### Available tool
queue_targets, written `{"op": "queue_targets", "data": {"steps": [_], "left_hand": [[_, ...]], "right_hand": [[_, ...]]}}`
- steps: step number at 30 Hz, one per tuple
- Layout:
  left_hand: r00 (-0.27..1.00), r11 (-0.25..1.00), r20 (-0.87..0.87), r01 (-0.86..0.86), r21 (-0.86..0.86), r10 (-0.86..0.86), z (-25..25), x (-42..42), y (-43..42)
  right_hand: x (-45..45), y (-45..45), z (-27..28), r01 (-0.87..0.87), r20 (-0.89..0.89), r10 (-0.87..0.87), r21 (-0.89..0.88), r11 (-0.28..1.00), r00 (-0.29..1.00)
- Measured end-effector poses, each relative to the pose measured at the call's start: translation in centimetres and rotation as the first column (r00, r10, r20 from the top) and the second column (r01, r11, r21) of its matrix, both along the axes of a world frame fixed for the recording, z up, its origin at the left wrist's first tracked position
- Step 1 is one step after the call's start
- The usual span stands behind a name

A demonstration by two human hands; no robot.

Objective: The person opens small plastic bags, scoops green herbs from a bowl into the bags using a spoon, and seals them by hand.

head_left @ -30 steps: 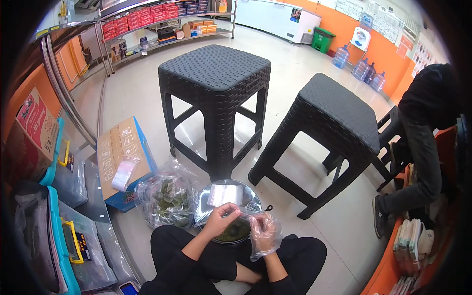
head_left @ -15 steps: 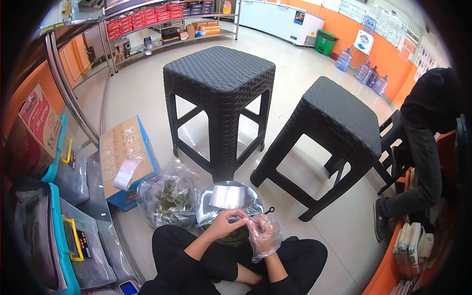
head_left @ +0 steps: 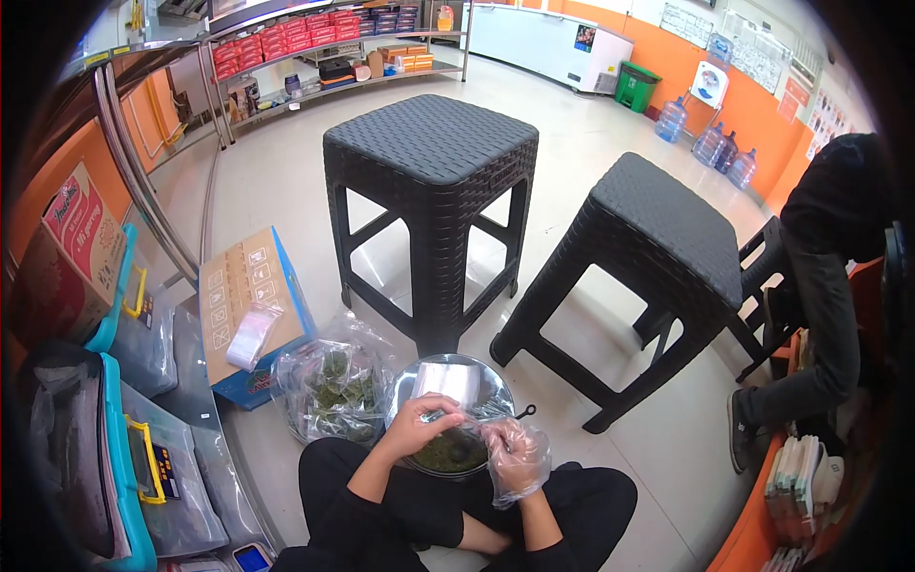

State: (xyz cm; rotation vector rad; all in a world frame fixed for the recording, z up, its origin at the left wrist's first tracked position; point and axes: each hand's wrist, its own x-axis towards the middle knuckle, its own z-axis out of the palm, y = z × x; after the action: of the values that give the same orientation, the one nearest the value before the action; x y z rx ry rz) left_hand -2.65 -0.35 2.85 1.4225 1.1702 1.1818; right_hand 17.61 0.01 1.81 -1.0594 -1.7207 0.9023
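My bare left hand point(head_left: 419, 429) pinches a piece of thin clear plastic point(head_left: 469, 419) that stretches toward my right hand point(head_left: 517, 458). A loose clear plastic glove covers the right hand, and its bent fingers are closed at the plastic's other end. Whether the plastic is a small bag, I cannot tell. Below the hands is a round container point(head_left: 448, 456) with dark green crumbly matter. A shiny round metal surface point(head_left: 400, 389) lies just beyond, with a stack of clear plastic bags point(head_left: 446, 381) on it. A dark looped handle point(head_left: 526, 412) sticks out at its right.
A large clear bag point(head_left: 334, 386) of green matter stands left of the container, near a cardboard box point(head_left: 250, 315) with a packet of bags point(head_left: 254, 336) on it. Two black stools point(head_left: 434, 143) point(head_left: 667, 229) stand ahead. Plastic bins point(head_left: 172, 477) line the left; another person point(head_left: 820, 315) is at right.
My left hand has moved slightly left and down, away from the right hand, drawing the clear plastic between them. The green matter shows more. The view has shifted a little.
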Motion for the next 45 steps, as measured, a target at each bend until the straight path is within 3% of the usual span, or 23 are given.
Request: {"op": "queue_targets", "data": {"steps": [5, 6, 8, 10, 11, 14, 17, 20, 22, 24, 27, 30, 36, 39, 45], "left_hand": [[0.982, 0.987, -0.149, -0.096, 0.126, 0.114, 0.2, -1.3, -0.5], [0.973, 0.981, -0.183, -0.114, 0.158, 0.143, 0.6, -1.9, -0.8], [0.944, 0.943, -0.135, -0.274, 0.187, 0.301, 2.0, -3.8, -1.6], [0.866, 0.863, -0.112, -0.46, 0.208, 0.488, 2.5, -6.4, -2.1], [0.794, 0.794, -0.109, -0.567, 0.221, 0.598, 2.3, -7.7, -2.3], [0.455, 0.531, -0.278, -0.77, 0.355, 0.846, 0.9, -11.0, -1.8], [-0.071, 0.16, -0.252, -0.602, 0.782, 0.965, 2.5, -8.7, -0.5], [0.398, 0.563, -0.4, -0.55, 0.617, 0.826, 1.8, -5.3, 0.4], [0.75, 0.848, -0.403, -0.5, 0.173, 0.524, -0.4, -2.5, 1.6], [0.698, 0.877, -0.552, -0.459, 0.146, 0.457, -2.4, -0.3, 2.4], [0.443, 0.84, -0.741, -0.45, 0.304, 0.505, -4.7, 0.5, 3.6], [0.4, 0.857, -0.807, -0.459, 0.233, 0.434, -6.2, 0.2, 4.4], [0.51, 0.789, -0.682, -0.592, 0.164, 0.524, -4.9, -0.6, 4.4], [0.495, 0.748, -0.663, -0.646, 0.153, 0.562, -3.9, -0.8, 4.3], [0.483, 0.737, -0.598, -0.605, 0.302, 0.64, -3.0, -1.2, 4.1]], "right_hand": [[-0.2, -0.5, -0.7, -0.149, -0.179, 0.116, -0.182, 0.972, 0.977], [0.1, -0.4, -0.2, -0.147, -0.119, 0.129, -0.158, 0.976, 0.984], [0.6, -0.1, 0.7, -0.148, 0.003, 0.149, -0.11, 0.983, 0.989], [0.8, -0.3, 0.6, -0.078, -0.114, 0.053, -0.227, 0.971, 0.992], [0.8, -0.4, 0.5, -0.05, -0.167, 0.001, -0.29, 0.956, 0.986], [0.8, -0.2, 1.2, -0.013, -0.12, -0.006, -0.161, 0.987, 0.993], [0.7, -0.2, 0.1, -0.043, -0.185, 0.003, -0.213, 0.976, 0.983], [0.6, 0.0, -1.0, -0.013, -0.169, -0.012, -0.149, 0.989, 0.986], [0.7, 0.1, -0.7, -0.011, -0.126, -0.007, -0.144, 0.989, 0.992], [0.9, 0.1, -0.5, -0.004, -0.092, -0.008, -0.131, 0.991, 0.996], [1.0, 0.0, -0.3, 0.019, -0.08, -0.029, -0.123, 0.992, 0.996], [1.0, -0.1, 0.8, 0.041, -0.071, -0.052, -0.148, 0.988, 0.996], [1.4, 0.2, 0.6, 0.082, -0.008, -0.083, -0.078, 0.994, 0.997], [1.6, 0.2, 1.3, 0.091, 0.029, -0.088, -0.101, 0.991, 0.996], [1.6, 0.2, -0.3, 0.091, -0.033, -0.095, -0.101, 0.991, 0.995]]}}
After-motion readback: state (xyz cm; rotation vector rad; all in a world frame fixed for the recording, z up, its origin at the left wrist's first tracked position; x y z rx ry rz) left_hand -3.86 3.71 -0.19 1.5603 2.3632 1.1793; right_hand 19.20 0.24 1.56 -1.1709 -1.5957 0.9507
